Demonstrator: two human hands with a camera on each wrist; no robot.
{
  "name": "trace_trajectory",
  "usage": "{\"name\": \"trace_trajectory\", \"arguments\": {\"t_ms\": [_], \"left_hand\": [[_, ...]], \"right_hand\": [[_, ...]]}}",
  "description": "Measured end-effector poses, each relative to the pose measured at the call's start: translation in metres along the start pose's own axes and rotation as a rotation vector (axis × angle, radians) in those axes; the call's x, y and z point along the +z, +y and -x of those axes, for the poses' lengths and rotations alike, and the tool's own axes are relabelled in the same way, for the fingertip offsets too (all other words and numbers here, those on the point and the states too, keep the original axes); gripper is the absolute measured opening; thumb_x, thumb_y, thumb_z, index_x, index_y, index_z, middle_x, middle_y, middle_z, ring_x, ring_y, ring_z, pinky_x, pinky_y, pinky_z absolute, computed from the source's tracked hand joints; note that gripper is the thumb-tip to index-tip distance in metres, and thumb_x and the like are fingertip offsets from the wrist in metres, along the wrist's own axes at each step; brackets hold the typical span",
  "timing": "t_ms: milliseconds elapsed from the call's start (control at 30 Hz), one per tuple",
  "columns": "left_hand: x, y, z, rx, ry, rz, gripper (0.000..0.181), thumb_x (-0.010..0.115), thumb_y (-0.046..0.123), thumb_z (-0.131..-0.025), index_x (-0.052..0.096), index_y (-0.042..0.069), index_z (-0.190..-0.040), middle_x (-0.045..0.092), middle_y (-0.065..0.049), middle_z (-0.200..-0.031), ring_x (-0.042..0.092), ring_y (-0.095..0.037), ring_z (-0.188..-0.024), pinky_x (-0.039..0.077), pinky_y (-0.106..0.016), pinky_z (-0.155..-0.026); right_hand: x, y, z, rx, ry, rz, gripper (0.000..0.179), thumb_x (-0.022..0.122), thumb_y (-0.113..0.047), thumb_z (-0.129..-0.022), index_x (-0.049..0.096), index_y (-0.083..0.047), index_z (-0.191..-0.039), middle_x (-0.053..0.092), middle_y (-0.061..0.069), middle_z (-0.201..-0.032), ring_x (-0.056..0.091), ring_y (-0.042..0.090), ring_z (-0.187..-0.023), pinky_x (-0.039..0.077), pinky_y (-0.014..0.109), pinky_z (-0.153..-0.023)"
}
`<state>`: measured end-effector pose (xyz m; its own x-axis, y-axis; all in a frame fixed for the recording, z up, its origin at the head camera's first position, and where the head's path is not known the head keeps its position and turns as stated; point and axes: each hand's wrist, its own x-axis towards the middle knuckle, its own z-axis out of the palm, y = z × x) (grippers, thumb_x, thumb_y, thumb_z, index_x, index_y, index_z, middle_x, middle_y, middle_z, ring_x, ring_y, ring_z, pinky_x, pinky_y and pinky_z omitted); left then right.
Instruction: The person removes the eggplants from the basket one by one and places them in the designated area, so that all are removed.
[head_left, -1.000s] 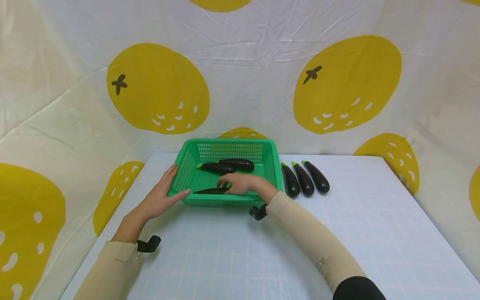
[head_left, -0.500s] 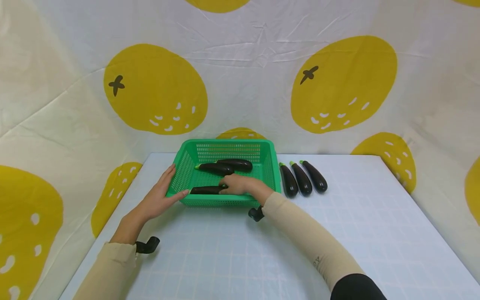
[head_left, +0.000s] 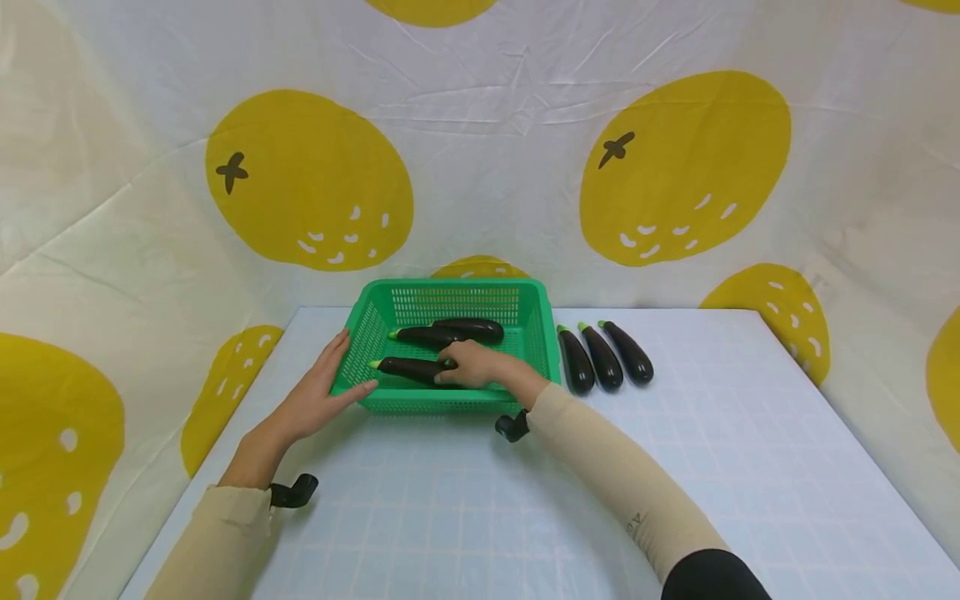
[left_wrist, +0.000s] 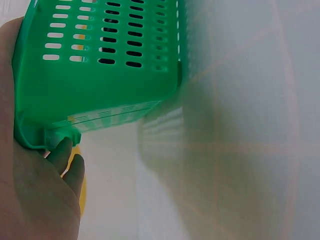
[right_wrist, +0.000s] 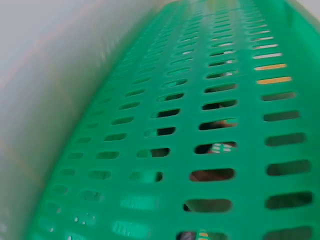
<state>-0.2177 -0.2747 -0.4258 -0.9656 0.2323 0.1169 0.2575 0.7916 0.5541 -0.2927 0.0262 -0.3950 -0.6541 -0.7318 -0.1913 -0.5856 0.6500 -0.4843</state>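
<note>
Inside the green basket (head_left: 450, 396), the right grip (head_left: 474, 365) is clamped on one eggplant (head_left: 407, 369), which reaches out toward nine o'clock, stem outermost. Two other eggplants (head_left: 483, 330) lie between ten and twelve; three eggplants (head_left: 603, 360) rest on the bench (head_left: 480, 508) at three. Fingers straight, the left grip (head_left: 318, 398) touches the basket at eight.

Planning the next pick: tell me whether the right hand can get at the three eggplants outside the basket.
Likely yes, once free: the right hand holds an eggplant inside the basket, whose wall stands between, but nothing covers the outside eggplants.
</note>
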Motion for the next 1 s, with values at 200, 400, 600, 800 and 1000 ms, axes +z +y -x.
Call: {"name": "trace_trajectory", "arguments": {"t_ms": [200, 400, 600, 800, 1000], "left_hand": [[0.0, 0.0, 0.001, -0.005, -0.003, -0.002, 0.101, 0.061, 0.058, -0.097, 0.004, 0.01, -0.166, 0.0, -0.008, -0.173, 0.012, -0.043, -0.155, 0.021, -0.073, -0.114], [-0.001, 0.001, 0.001, -0.003, 0.0, -0.004, 0.101, 0.061, 0.057, -0.098, 0.004, 0.009, -0.166, 0.001, -0.009, -0.173, 0.013, -0.043, -0.155, 0.021, -0.073, -0.114], [0.0, 0.001, 0.002, -0.012, -0.002, 0.002, 0.101, 0.061, 0.058, -0.097, 0.004, 0.01, -0.166, 0.001, -0.008, -0.173, 0.013, -0.043, -0.155, 0.021, -0.073, -0.114], [0.0, 0.001, 0.002, -0.014, -0.001, -0.002, 0.101, 0.061, 0.058, -0.097, 0.004, 0.01, -0.166, 0.0, -0.008, -0.173, 0.013, -0.043, -0.155, 0.022, -0.074, -0.113], [-0.001, 0.002, 0.001, -0.011, 0.0, 0.0, 0.101, 0.061, 0.058, -0.097, 0.003, 0.01, -0.166, 0.0, -0.008, -0.173, 0.012, -0.043, -0.155, 0.021, -0.074, -0.114]], "right_hand": [[-0.007, -0.002, 0.011, 0.006, 0.11, -0.024, 0.047, 0.061, -0.029, -0.105, 0.057, -0.002, -0.143, 0.063, 0.013, -0.137, 0.062, 0.024, -0.118, 0.051, 0.038, -0.1], [-0.014, -0.003, 0.021, -0.007, 0.205, -0.029, 0.045, 0.065, -0.028, -0.103, 0.06, -0.003, -0.14, 0.069, 0.011, -0.116, 0.058, 0.02, -0.09, 0.048, 0.035, -0.079], [-0.018, -0.003, 0.032, -0.025, 0.27, -0.068, 0.045, 0.069, -0.027, -0.1, 0.062, -0.004, -0.138, 0.069, 0.011, -0.119, 0.062, 0.021, -0.095, 0.053, 0.038, -0.084], [-0.026, -0.004, 0.049, -0.009, 0.327, -0.137, 0.047, 0.071, -0.027, -0.099, 0.062, -0.003, -0.138, 0.069, 0.012, -0.119, 0.064, 0.022, -0.102, 0.054, 0.04, -0.089], [-0.036, -0.003, 0.066, -0.021, 0.388, -0.178, 0.049, 0.072, -0.029, -0.098, 0.063, -0.002, -0.138, 0.071, 0.012, -0.12, 0.066, 0.021, -0.1, 0.055, 0.039, -0.088]]}}
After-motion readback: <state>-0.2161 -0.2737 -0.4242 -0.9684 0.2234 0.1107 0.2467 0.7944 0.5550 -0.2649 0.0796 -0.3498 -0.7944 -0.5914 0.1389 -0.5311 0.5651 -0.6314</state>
